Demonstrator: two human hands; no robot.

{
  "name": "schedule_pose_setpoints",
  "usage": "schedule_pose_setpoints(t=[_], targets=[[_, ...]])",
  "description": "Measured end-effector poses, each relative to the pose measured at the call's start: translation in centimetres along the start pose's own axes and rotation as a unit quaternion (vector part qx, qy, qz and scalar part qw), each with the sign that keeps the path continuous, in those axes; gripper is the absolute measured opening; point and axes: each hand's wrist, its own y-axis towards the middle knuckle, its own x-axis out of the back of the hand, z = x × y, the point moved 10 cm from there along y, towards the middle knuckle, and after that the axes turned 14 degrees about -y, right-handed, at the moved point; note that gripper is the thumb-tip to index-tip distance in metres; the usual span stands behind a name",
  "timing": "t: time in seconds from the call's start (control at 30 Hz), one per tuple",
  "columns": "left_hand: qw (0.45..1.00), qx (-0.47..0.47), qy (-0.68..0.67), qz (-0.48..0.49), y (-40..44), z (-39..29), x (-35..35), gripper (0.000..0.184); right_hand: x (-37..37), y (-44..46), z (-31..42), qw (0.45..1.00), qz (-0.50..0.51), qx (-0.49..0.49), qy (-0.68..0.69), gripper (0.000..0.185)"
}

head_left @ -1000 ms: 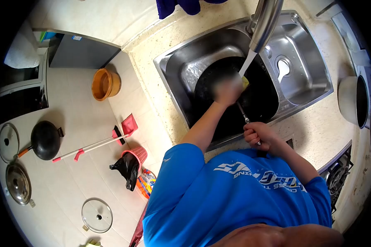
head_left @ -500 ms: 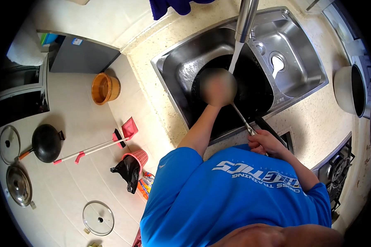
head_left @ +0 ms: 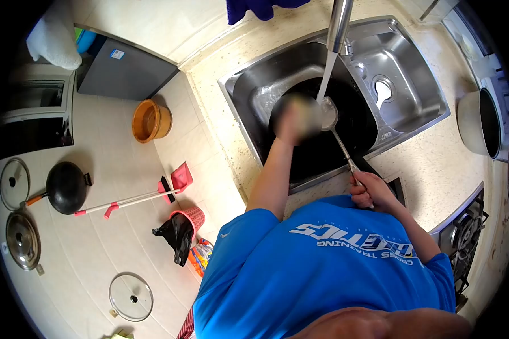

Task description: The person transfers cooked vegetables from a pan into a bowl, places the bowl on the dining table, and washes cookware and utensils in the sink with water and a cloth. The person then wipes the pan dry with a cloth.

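The left hand [head_left: 292, 125], its grip too blurred to tell, now sits beside, no longer over, the ladle's bowl [head_left: 330, 116], exposing it by the running water [head_left: 326, 78] in the sink [head_left: 253, 86], while the right hand [head_left: 373, 191] clasps the handle [head_left: 343, 148].

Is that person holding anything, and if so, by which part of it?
Yes: the right grip holds a ladle-like utensil by its handle, near the end away from the round head. Blur hides whether the left grip holds anything.
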Motion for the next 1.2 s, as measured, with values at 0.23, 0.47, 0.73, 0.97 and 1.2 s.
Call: schedule_pose_setpoints(t=[0.23,0.47,0.73,0.97,1.2], targets=[[0.954,0.069,-0.292,0.023,-1.8,-0.9,-5.8,0.015,-2.4,3.2,-0.6,0.999,0.046,-0.024,0.007,0.022],[0.934,0.109,-0.335,0.058,-4.9,-3.8,-11.9,0.021,-2.7,3.7,-0.7,0.999,-0.013,-0.030,-0.037,0.024],[0.977,-0.148,0.153,0.016,-6.0,-9.5,-11.3,0.016,-3.9,3.2,-0.3,1.000,0.007,-0.009,0.001,0.021],[0.865,0.181,-0.430,-0.186,-7.4,0.8,-8.4,0.039,-2.3,3.2,0.3,0.996,-0.080,0.012,-0.028,0.021],[0.908,0.260,-0.323,-0.069,-9.5,1.5,-11.8,0.037,-1.2,6.0,-0.7,0.999,-0.028,-0.030,-0.009,0.021]])
